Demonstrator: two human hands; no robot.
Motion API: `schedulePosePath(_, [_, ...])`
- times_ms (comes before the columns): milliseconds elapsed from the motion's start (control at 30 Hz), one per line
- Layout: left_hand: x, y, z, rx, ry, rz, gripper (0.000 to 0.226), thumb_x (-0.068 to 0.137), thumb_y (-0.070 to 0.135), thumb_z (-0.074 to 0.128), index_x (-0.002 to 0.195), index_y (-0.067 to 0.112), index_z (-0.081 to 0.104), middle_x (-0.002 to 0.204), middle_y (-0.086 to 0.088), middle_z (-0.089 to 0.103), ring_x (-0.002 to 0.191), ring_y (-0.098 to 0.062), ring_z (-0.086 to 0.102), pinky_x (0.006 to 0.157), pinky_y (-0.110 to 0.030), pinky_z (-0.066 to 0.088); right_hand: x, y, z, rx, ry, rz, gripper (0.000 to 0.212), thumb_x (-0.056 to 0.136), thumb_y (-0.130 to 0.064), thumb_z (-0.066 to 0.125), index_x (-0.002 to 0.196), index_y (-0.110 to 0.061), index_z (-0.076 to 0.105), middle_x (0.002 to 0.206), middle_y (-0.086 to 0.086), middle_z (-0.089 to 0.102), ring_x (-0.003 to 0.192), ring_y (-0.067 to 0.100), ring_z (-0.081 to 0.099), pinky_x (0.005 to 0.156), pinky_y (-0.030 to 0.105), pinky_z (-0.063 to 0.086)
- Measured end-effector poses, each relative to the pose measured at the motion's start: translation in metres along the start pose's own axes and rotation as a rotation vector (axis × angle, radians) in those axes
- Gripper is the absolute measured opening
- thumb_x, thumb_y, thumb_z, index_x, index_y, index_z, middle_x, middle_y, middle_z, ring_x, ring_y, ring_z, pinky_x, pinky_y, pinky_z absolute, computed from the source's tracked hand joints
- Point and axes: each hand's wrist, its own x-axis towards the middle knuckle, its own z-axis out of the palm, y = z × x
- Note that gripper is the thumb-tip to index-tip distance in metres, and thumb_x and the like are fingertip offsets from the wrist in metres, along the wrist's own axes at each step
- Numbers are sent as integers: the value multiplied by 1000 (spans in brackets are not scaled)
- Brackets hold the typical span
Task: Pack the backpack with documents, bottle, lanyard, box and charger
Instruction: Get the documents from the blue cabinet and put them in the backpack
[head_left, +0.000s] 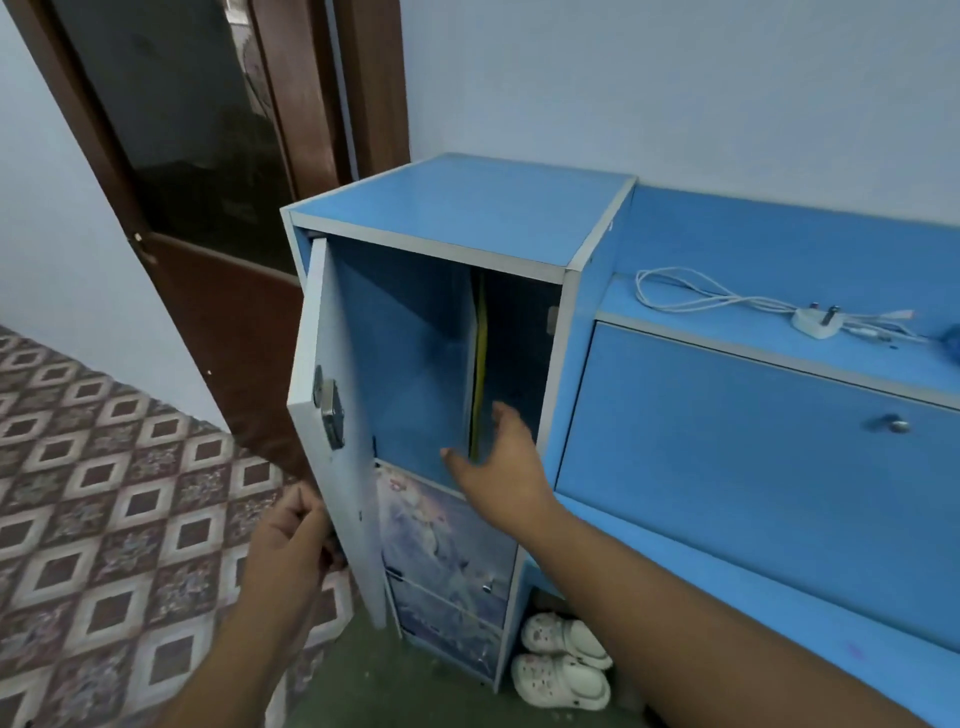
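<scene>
A blue cabinet (457, 208) stands with its upper door (332, 415) swung open. Inside, a blue folder of documents (415, 364) with a yellow edge stands upright. My right hand (493, 462) reaches into the compartment, thumb on the folder's face and fingers at its yellow edge. My left hand (291, 540) grips the door's lower edge. A white charger (815, 321) with its coiled cable lies on the blue desk shelf (701, 332) at the right. No backpack, bottle, lanyard or box is in view.
A brown door (208, 156) stands behind the cabinet at the left. Patterned floor covering (104, 493) lies at the lower left. White clogs (561, 660) sit on the floor under the desk. A printed lower cabinet door (447, 566) sits beneath the open compartment.
</scene>
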Motion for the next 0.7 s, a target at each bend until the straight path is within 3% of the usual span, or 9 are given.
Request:
schedulePosePath(67, [2, 2, -6, -2, -13, -14, 19, 102, -5, 42, 93, -20, 47, 47, -4, 46, 40, -13, 37, 45, -27, 33, 27, -7, 14, 43, 90, 80, 92, 86, -31, 77, 156, -6, 21, 153, 7, 38, 140, 20, 38, 111, 16, 31])
schedulePosePath(167, [3, 3, -14, -16, -22, -41, 15, 100, -9, 44, 95, -22, 48, 50, -10, 48, 38, -14, 39, 41, -23, 35, 70, -9, 32, 126, 226, 169, 103, 82, -36, 81, 157, -11, 16, 160, 9, 31, 146, 27, 33, 119, 41, 34])
schedulePosePath(267, [7, 2, -23, -51, -39, -64, 14, 99, -11, 44, 98, -25, 47, 59, -18, 49, 37, -16, 41, 39, -19, 36, 101, -6, 46, 153, 338, 180, 94, 78, -35, 84, 151, -12, 30, 147, 11, 48, 134, 30, 49, 109, 47, 45])
schedulePosePath(367, [13, -1, -33, -60, -35, -91, 12, 98, -13, 45, 98, -25, 46, 63, -21, 51, 36, -16, 43, 39, -21, 37, 120, -3, 60, 120, 413, 162, 61, 87, -25, 76, 137, -9, 46, 125, 15, 63, 114, 33, 62, 96, 47, 55])
schedulePosePath(467, [18, -1, -43, -56, -42, -105, 11, 96, -14, 46, 97, -25, 47, 70, -28, 52, 38, -17, 42, 39, -25, 37, 125, -1, 65, 7, 491, 114, 29, 95, -7, 57, 124, 0, 57, 116, 21, 64, 106, 35, 64, 92, 38, 53])
schedulePosePath(567, [22, 1, -55, -40, -60, -122, 12, 95, -15, 47, 97, -26, 47, 70, -37, 51, 41, -20, 41, 41, -27, 37, 116, -4, 64, -77, 514, 81, 26, 97, -2, 51, 121, 5, 59, 119, 23, 59, 105, 36, 62, 93, 37, 51])
schedulePosePath(700, [25, 4, -66, -93, -94, -96, 11, 94, -14, 53, 98, -24, 49, 81, -54, 45, 68, -37, 49, 65, -43, 43, 80, -6, 49, -123, 453, 29, 14, 97, -5, 55, 106, 5, 60, 106, 23, 63, 96, 39, 65, 85, 47, 56])
